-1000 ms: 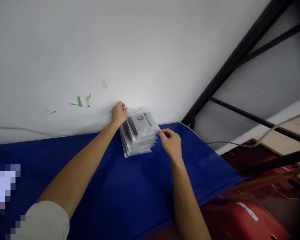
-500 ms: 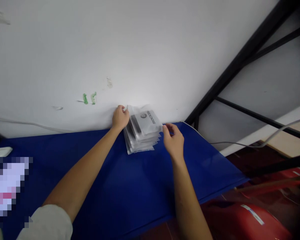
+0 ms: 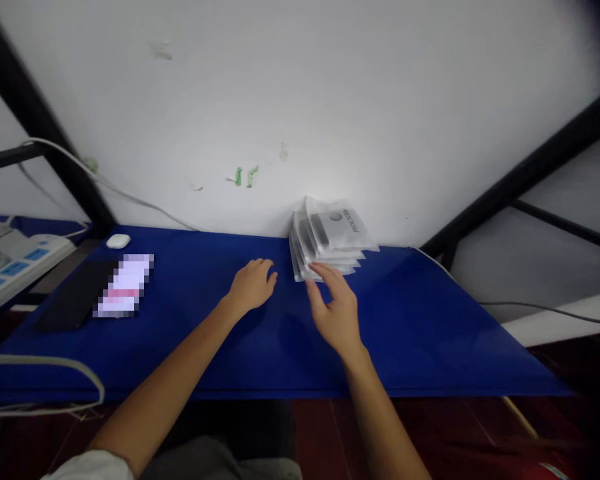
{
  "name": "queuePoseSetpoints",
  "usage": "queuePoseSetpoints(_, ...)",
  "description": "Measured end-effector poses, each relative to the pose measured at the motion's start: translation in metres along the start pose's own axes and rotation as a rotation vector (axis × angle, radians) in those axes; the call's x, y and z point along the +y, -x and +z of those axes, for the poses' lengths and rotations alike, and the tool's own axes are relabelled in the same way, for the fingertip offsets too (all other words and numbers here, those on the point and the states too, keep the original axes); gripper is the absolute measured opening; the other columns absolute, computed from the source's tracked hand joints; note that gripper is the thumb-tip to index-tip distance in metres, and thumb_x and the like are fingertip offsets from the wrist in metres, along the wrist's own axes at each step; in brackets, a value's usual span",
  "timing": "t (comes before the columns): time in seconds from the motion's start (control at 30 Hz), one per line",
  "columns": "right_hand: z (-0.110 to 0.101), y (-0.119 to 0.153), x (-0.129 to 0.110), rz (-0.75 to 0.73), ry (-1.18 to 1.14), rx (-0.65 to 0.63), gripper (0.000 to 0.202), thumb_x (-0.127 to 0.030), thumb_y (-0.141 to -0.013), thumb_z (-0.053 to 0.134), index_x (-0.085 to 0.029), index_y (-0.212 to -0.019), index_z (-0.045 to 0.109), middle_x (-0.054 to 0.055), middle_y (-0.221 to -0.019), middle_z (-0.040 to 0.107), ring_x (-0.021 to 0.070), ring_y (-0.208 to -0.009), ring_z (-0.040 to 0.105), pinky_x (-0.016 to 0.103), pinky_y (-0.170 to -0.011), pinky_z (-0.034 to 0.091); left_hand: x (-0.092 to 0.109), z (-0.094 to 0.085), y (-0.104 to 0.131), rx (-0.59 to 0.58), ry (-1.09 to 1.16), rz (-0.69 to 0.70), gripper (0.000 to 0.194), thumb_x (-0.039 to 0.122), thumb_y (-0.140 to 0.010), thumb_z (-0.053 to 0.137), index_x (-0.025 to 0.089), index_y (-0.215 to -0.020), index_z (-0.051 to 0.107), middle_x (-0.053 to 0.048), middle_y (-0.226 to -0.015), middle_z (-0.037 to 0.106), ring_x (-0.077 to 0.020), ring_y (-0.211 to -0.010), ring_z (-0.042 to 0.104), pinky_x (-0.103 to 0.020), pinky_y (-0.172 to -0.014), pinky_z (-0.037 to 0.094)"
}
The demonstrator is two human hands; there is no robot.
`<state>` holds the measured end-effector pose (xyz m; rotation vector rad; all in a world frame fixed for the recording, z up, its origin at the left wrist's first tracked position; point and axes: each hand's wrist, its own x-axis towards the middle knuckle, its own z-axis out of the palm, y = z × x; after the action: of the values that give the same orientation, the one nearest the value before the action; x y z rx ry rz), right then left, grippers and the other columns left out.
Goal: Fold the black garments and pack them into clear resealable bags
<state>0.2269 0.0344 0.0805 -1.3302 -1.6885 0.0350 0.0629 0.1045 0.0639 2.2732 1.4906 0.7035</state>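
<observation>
A stack of clear plastic packets [image 3: 330, 240] with dark inserts and a printed logo leans against the white wall at the back of the blue table [image 3: 430, 333]. My left hand [image 3: 253, 285] rests palm down on the blue surface, left of the stack, holding nothing. My right hand [image 3: 333, 310] hovers just in front of the stack with fingers spread, its fingertips near the lowest packets' front edge. It holds nothing.
A black keyboard-like slab [image 3: 75, 293] with a blurred patch, and a white mouse [image 3: 118, 241], lie at the table's left. A white power strip [image 3: 15, 263] sits further left. Black metal frame bars [image 3: 530, 173] stand at both sides. White cables run along the wall.
Both hands have let go of the packet stack and pulled back toward me. The view has swung left, bringing the keyboard area and power strip into sight.
</observation>
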Motion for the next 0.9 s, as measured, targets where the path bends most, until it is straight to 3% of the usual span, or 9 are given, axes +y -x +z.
queuePoseSetpoints(0.13, 0.031, 0.031, 0.001, 0.037, 0.055, -0.393, 0.046, -0.040, -0.092, 0.045, -0.022, -0.134, 0.052, 0.014, -0.144, 0.046, 0.0273, -0.133, 0.043, 0.051, -0.109, 0.035, -0.030, -0.007, 0.048, -0.129, -0.091, -0.013, 0.049, 0.038, -0.092, 0.044, 0.014, -0.134, 0.049, -0.016, -0.147, 0.042, -0.0317, -0.138, 0.034, -0.048, -0.109, 0.031)
queuePoseSetpoints(0.27, 0.051, 0.051, 0.002, 0.047, 0.187, -0.614, 0.055, -0.045, -0.093, 0.043, -0.021, -0.142, 0.043, 0.014, -0.151, 0.035, 0.0288, -0.142, 0.027, 0.056, -0.113, 0.023, -0.051, -0.002, 0.078, -0.177, -0.205, -0.059, 0.056, 0.044, -0.095, 0.034, 0.017, -0.145, 0.035, -0.015, -0.154, 0.027, -0.0319, -0.143, 0.021, -0.057, -0.113, 0.020)
queuePoseSetpoints(0.43, 0.056, 0.056, 0.004, 0.020, 0.244, -0.635, 0.051, -0.042, -0.093, 0.043, -0.023, -0.141, 0.045, 0.012, -0.150, 0.037, 0.0278, -0.142, 0.027, 0.056, -0.113, 0.023, -0.063, 0.008, 0.087, -0.082, -0.196, -0.012, 0.054, 0.044, -0.096, 0.030, 0.020, -0.143, 0.040, -0.012, -0.153, 0.032, -0.0280, -0.144, 0.022, -0.054, -0.115, 0.018)
queuePoseSetpoints(0.67, 0.056, 0.056, 0.004, 0.019, 0.246, -0.613, 0.051, -0.041, -0.093, 0.043, -0.021, -0.140, 0.046, 0.013, -0.150, 0.038, 0.0282, -0.141, 0.029, 0.055, -0.113, 0.024, -0.064, 0.007, 0.088, -0.077, -0.180, -0.020, 0.054, 0.042, -0.095, 0.029, 0.016, -0.141, 0.043, -0.011, -0.152, 0.034, -0.0267, -0.143, 0.024, -0.051, -0.117, 0.017)
queuePoseSetpoints(0.9, 0.053, 0.055, 0.000, 0.023, 0.261, -0.640, 0.051, -0.041, -0.094, 0.040, -0.019, -0.141, 0.045, 0.013, -0.151, 0.036, 0.0280, -0.141, 0.028, 0.054, -0.114, 0.024, -0.061, 0.005, 0.090, -0.068, -0.162, -0.027, 0.050, 0.039, -0.096, 0.031, 0.019, -0.139, 0.045, -0.009, -0.151, 0.037, -0.0250, -0.142, 0.026, -0.051, -0.117, 0.019)
